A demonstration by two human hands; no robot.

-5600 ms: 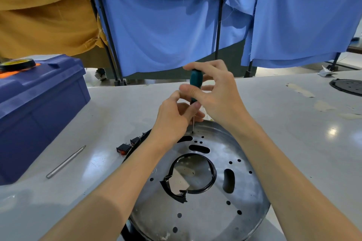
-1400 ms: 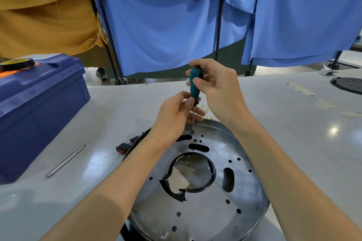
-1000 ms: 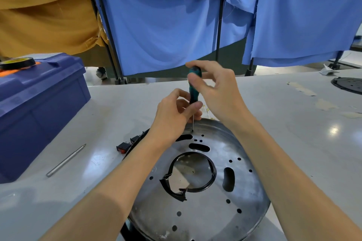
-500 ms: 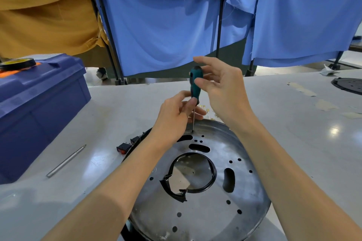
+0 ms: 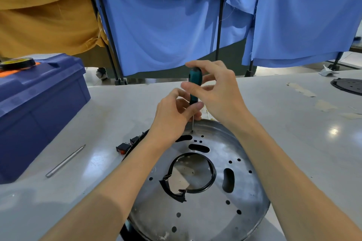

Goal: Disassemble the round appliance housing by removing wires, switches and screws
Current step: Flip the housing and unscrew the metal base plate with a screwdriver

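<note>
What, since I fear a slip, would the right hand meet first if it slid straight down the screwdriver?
Most likely the left hand, whose fingertips pinch the screwdriver just below the right hand; beneath that lies the round housing.

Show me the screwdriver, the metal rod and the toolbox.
screwdriver point(image 5: 195, 76): head view, teal handle.
rod point(image 5: 66, 160): head view, middle of shaft.
toolbox point(image 5: 39, 113): head view, front wall.
</note>
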